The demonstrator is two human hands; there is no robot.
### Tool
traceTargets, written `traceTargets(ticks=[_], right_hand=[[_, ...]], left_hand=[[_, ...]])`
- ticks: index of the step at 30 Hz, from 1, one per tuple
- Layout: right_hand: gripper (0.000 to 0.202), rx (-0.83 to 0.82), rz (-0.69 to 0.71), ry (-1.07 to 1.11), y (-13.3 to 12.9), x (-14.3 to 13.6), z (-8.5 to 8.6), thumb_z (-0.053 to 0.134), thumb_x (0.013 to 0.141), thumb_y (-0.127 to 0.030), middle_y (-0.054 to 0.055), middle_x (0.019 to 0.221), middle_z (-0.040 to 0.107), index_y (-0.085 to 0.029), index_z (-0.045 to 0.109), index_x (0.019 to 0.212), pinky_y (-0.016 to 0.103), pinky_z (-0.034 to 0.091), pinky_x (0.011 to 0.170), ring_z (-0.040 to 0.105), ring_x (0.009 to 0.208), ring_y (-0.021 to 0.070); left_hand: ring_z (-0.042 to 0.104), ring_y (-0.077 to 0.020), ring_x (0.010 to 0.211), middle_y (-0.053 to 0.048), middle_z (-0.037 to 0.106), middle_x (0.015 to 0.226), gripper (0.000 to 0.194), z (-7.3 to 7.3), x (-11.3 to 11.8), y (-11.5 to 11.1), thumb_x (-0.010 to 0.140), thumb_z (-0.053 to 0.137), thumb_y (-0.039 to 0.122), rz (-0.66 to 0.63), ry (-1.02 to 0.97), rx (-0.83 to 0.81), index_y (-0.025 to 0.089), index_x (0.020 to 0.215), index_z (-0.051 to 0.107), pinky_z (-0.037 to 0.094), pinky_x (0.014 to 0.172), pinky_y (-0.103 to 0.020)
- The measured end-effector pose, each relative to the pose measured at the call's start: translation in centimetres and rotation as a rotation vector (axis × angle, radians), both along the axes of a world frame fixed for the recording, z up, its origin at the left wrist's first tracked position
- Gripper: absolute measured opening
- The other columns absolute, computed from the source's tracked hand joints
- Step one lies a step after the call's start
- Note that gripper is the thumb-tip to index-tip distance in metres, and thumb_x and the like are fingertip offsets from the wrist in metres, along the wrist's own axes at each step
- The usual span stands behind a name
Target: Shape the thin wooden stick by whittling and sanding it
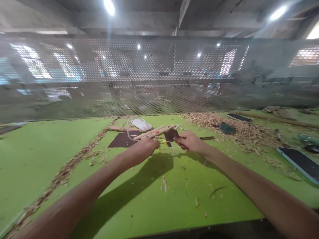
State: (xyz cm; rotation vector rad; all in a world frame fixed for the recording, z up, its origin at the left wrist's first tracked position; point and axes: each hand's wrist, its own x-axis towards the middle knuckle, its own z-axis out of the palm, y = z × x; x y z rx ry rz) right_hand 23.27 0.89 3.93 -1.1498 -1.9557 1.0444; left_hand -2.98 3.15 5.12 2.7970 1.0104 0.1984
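My left hand (147, 148) is closed at the middle of the green table (139, 199), around a thin stick (163, 142) whose end points toward my right hand. My right hand (188, 142) pinches a small dark brown sheet (171, 135), which looks like sandpaper, close to the stick's end. Just behind the hands lie pale wooden strips (157, 132) with red marks. A larger dark sheet (123, 139) lies flat to the left of them. Behind it is a white block (141, 124) with a cable. A dark thin tool (207, 138) shows beyond my right wrist.
Wood shavings (204, 119) are heaped at the back right, with a dark green cloth (227, 127) and a phone (239, 117) on them. Another phone (300, 162) lies at the right. A line of shavings (67, 171) crosses the left side. A perforated screen (149, 96) stands behind the table.
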Motion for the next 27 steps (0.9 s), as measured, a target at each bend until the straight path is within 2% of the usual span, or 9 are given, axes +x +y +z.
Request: traceTargets(ticks=[2,6,9,11,14,17,20,23,27], right_hand=[[0.045,0.097,0.006,-0.076,-0.2,0.2,0.6,0.057,0.104,-0.054,-0.003,0.058,0.05,-0.016,0.064,0.081,0.026,0.028,0.049,0.04,0.05,0.0093],[0.033,0.275,0.021,-0.061,-0.6,0.2,1.6,0.058,0.103,-0.041,-0.003,0.056,0.05,-0.014,0.073,0.09,0.026,0.033,0.053,0.042,0.053,0.0105],[0.033,0.312,0.063,-0.045,-0.8,0.1,2.0,0.059,0.101,-0.042,-0.002,0.056,0.052,-0.015,0.074,0.091,0.027,0.035,0.053,0.043,0.053,0.0113],[0.036,0.25,0.038,-0.053,-0.7,0.1,1.8,0.061,0.101,-0.047,-0.003,0.054,0.049,-0.016,0.07,0.084,0.026,0.032,0.05,0.041,0.05,0.0107],[0.046,0.003,-0.049,-0.008,-0.1,0.4,0.9,0.065,0.1,-0.054,-0.005,0.051,0.044,-0.02,0.058,0.07,0.026,0.024,0.043,0.034,0.043,0.0089],[0.048,-0.261,-0.09,0.109,0.6,0.5,-0.2,0.07,0.098,-0.052,-0.005,0.053,0.043,-0.021,0.054,0.066,0.024,0.021,0.04,0.032,0.042,0.0074],[0.047,-0.432,-0.07,0.226,0.9,0.5,-0.8,0.069,0.1,-0.049,-0.006,0.056,0.04,-0.022,0.051,0.067,0.021,0.018,0.039,0.028,0.043,0.0063],[0.047,-0.394,-0.01,0.253,0.9,0.6,-0.9,0.067,0.101,-0.051,-0.005,0.057,0.041,-0.021,0.051,0.069,0.021,0.021,0.039,0.03,0.043,0.006],[0.043,-0.105,0.065,0.065,0.6,0.8,-0.5,0.065,0.101,-0.054,-0.005,0.056,0.047,-0.019,0.063,0.076,0.022,0.023,0.041,0.034,0.044,0.0071]], left_hand=[[0.064,-0.0153,0.067,-0.01,0.071,0.082,0.031,0.2,-0.2,0.1,0.103,0.038,0.009,-0.028,-0.1,-0.228,0.012,0.094,0.068,0.049,0.063,-0.026],[0.05,-0.0114,0.054,-0.001,0.059,0.067,0.038,0.5,-1.1,0.8,0.108,0.044,0.041,-0.105,-0.297,-0.675,0.015,0.088,0.064,0.041,0.054,-0.024],[0.04,-0.0093,0.049,0.002,0.051,0.062,0.045,0.6,-1.5,1.1,0.105,0.049,0.055,-0.154,-0.295,-0.857,0.016,0.089,0.064,0.033,0.049,-0.023],[0.042,-0.0097,0.05,0.001,0.053,0.062,0.045,0.4,-1.2,1.0,0.105,0.049,0.052,-0.132,-0.291,-0.76,0.016,0.081,0.062,0.034,0.05,-0.024],[0.052,-0.0126,0.057,-0.004,0.061,0.066,0.042,-0.3,-0.2,0.4,0.108,0.044,0.035,-0.012,-0.264,-0.381,0.016,0.075,0.061,0.043,0.058,-0.026],[0.064,-0.0172,0.07,-0.01,0.071,0.083,0.034,-0.7,0.6,-0.2,0.105,0.038,0.015,0.037,-0.126,-0.038,0.012,0.094,0.07,0.051,0.069,-0.03],[0.07,-0.0251,0.094,-0.017,0.075,0.101,0.032,-0.5,0.7,-0.4,0.103,0.039,0.008,0.051,-0.013,0.193,0.006,0.11,0.07,0.055,0.085,-0.039],[0.07,-0.026,0.099,-0.017,0.075,0.105,0.031,0.0,0.4,-0.3,0.104,0.04,0.011,0.065,-0.021,0.203,0.008,0.113,0.069,0.055,0.089,-0.041],[0.067,-0.0184,0.08,-0.012,0.073,0.095,0.027,0.4,-0.1,-0.1,0.102,0.042,0.008,0.008,-0.095,-0.031,0.012,0.101,0.069,0.053,0.075,-0.031]])
